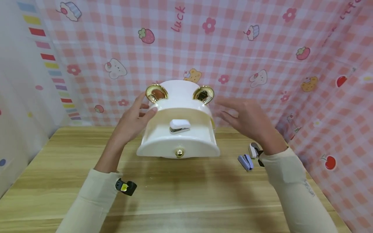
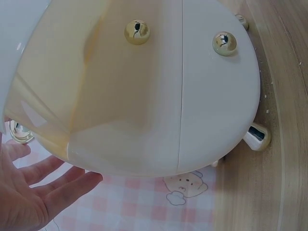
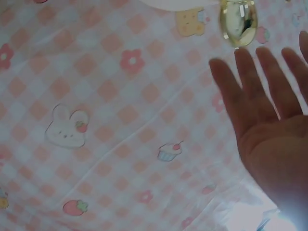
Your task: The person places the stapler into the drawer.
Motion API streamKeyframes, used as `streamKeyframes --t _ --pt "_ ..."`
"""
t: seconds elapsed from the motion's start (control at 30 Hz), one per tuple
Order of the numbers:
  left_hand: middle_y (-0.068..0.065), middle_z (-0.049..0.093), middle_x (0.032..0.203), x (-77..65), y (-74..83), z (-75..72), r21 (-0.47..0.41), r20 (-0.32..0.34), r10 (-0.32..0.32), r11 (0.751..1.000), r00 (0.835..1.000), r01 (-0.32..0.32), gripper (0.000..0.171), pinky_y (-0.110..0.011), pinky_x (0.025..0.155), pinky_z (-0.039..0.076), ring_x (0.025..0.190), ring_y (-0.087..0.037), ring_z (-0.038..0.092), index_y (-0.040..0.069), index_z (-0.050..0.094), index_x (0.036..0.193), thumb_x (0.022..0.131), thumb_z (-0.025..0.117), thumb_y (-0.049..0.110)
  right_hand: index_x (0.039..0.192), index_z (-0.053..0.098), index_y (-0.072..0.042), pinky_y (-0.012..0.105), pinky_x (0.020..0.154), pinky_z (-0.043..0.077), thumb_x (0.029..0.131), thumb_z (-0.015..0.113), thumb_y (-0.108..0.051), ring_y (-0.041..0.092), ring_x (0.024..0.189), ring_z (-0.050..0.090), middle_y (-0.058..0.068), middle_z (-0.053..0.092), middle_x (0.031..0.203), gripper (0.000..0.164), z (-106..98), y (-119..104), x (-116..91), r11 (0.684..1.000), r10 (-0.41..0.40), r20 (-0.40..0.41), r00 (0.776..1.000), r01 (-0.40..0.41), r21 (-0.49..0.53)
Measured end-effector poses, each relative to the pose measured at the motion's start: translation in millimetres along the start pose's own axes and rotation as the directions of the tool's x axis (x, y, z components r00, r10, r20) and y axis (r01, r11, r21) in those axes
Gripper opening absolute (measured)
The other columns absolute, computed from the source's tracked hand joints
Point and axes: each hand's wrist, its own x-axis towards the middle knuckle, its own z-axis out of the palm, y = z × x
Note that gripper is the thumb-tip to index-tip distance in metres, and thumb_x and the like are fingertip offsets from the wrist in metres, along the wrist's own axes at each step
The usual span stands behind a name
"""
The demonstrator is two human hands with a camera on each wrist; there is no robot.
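A glossy white storage box (image 1: 180,92) with two gold ears stands at the middle of the table, its upper part gaping toward me. In the opening, behind the front panel (image 1: 157,149) with its gold knob (image 1: 179,153), lies a small white stapler (image 1: 179,126). My left hand (image 1: 131,121) is at the box's left side, fingers spread beside the left ear (image 1: 156,93); the left wrist view shows its fingertips (image 2: 91,179) at the curved side. To the right of the right ear (image 1: 203,94), my right hand (image 1: 247,118) is held up with extended fingers, holding nothing.
On the wooden table (image 1: 175,200), right of the box, lie a lavender stapler (image 1: 246,162) and a white and grey stapler (image 1: 253,150), close to my right wrist. A pink checked cloth (image 1: 175,61) hangs behind and along the right. Gold feet (image 2: 257,137) support the box.
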Motion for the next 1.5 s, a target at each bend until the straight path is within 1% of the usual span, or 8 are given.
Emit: streamKeyframes --t 0.17,0.3,0.5,0.6,0.73,1.13,1.37,1.5 --pt "-0.018 0.048 0.144 -1.0 0.4 -1.0 -0.005 0.01 -0.001 1.0 1.0 0.001 0.078 -0.06 0.101 0.045 0.129 -0.039 0.052 0.033 0.01 0.164 0.101 0.048 0.058 0.124 0.072 -0.002 0.053 0.079 0.055 0.09 0.079 -0.014 0.035 0.082 0.071 0.018 0.072 0.116 0.036 -10.3 8.6 -13.7 0.982 0.151 -0.108 0.983 -0.162 -0.1" --pt "-0.017 0.048 0.145 -1.1 0.1 -2.9 0.001 0.01 -0.006 1.0 1.0 0.006 0.079 -0.06 0.101 0.045 0.13 -0.039 0.051 0.033 0.009 0.164 0.101 0.048 0.06 0.126 0.071 -0.003 0.057 0.083 0.054 0.091 0.078 -0.02 0.04 0.093 0.071 0.02 0.071 0.118 0.039 -14.4 15.8 -22.9 0.956 0.223 -0.155 0.962 -0.247 -0.156" --pt "-0.018 0.047 0.145 -2.6 0.8 -4.9 -0.011 0.0 -0.013 1.0 1.0 0.013 0.08 -0.06 0.101 0.045 0.13 -0.038 0.051 0.033 0.009 0.164 0.101 0.048 0.06 0.13 0.069 -0.004 0.059 0.076 0.053 0.093 0.076 -0.026 0.044 0.095 0.069 0.021 0.069 0.123 0.044 -7.8 27.3 -39.8 0.922 0.279 -0.16 0.947 -0.311 -0.23" --pt "-0.019 0.047 0.146 -3.0 1.6 -4.3 -0.02 0.005 -0.008 1.0 1.0 0.008 0.08 -0.06 0.102 0.045 0.13 -0.039 0.051 0.031 0.009 0.165 0.101 0.048 0.058 0.134 0.066 -0.004 0.063 0.082 0.051 0.094 0.074 -0.031 0.047 0.111 0.063 0.021 0.063 0.133 0.049 -0.6 31.8 -51.6 0.895 0.335 -0.156 0.929 -0.365 -0.255" --pt "-0.019 0.047 0.146 -3.6 3.3 -3.3 -0.017 0.003 -0.012 1.0 1.0 0.012 0.079 -0.06 0.102 0.044 0.13 -0.039 0.051 0.03 0.009 0.165 0.101 0.048 0.058 0.137 0.064 -0.004 0.067 0.081 0.048 0.096 0.071 -0.035 0.053 0.11 0.061 0.022 0.06 0.137 0.052 10.3 36.6 -67.5 0.865 0.402 -0.148 0.904 -0.428 -0.261" --pt "-0.018 0.047 0.146 -5.5 4.8 -5.3 -0.004 0.004 -0.011 1.0 1.0 0.011 0.08 -0.063 0.101 0.044 0.13 -0.039 0.051 0.033 0.009 0.164 0.1 0.047 0.062 0.133 0.065 -0.001 0.056 0.051 0.05 0.092 0.074 -0.038 0.048 0.08 0.066 0.024 0.065 0.128 0.056 43.1 46.9 -114.9 0.827 0.432 -0.145 0.89 -0.455 -0.33" --pt "-0.017 0.047 0.145 -6.3 5.2 -5.6 -0.01 0.0 -0.005 1.0 1.0 0.005 0.08 -0.062 0.101 0.044 0.129 -0.039 0.051 0.033 0.009 0.164 0.1 0.048 0.061 0.133 0.063 0.002 0.063 0.066 0.053 0.094 0.072 -0.04 0.05 0.099 0.065 0.024 0.063 0.132 0.058 57.1 47.6 -131.4 0.811 0.488 -0.087 0.869 -0.488 -0.323" --pt "-0.018 0.047 0.145 -6.8 5.8 -6.2 -0.006 -0.003 0.002 1.0 1.0 -0.002 0.08 -0.062 0.101 0.044 0.13 -0.039 0.051 0.033 0.009 0.164 0.1 0.046 0.063 0.13 0.064 0.004 0.063 0.066 0.054 0.092 0.074 -0.039 0.051 0.094 0.067 0.026 0.064 0.128 0.058 68.8 50.8 -139.7 0.814 0.48 -0.059 0.875 -0.47 -0.342"
